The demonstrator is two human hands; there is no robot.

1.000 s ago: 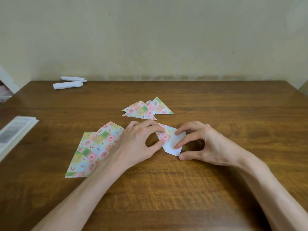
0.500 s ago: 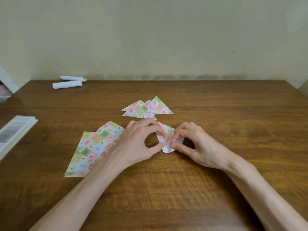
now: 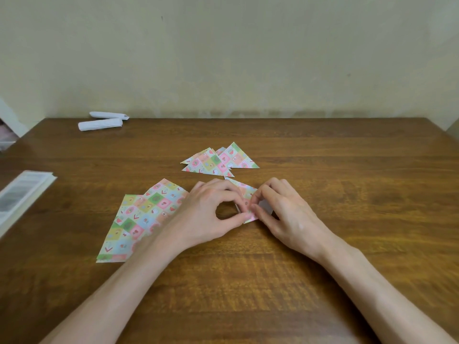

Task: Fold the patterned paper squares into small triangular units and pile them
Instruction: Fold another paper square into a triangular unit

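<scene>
A small, partly folded patterned paper (image 3: 244,192) lies on the wooden table (image 3: 347,184) between my hands. My left hand (image 3: 211,212) pinches its left edge between thumb and forefinger. My right hand (image 3: 285,209) pinches and presses its right side, covering most of the white underside. A stack of flat patterned squares (image 3: 141,214) lies to the left, partly under my left wrist. A pile of folded patterned triangles (image 3: 218,161) rests just beyond my hands.
Two white rolled paper pieces (image 3: 101,121) lie at the table's far left edge by the wall. A clear plastic packet (image 3: 22,192) sits at the left edge. Bare wood stretches to the right and in front.
My right hand has moved left over the small paper and folded its white flap in, so less white shows. My left hand has stayed on the paper's left edge.
</scene>
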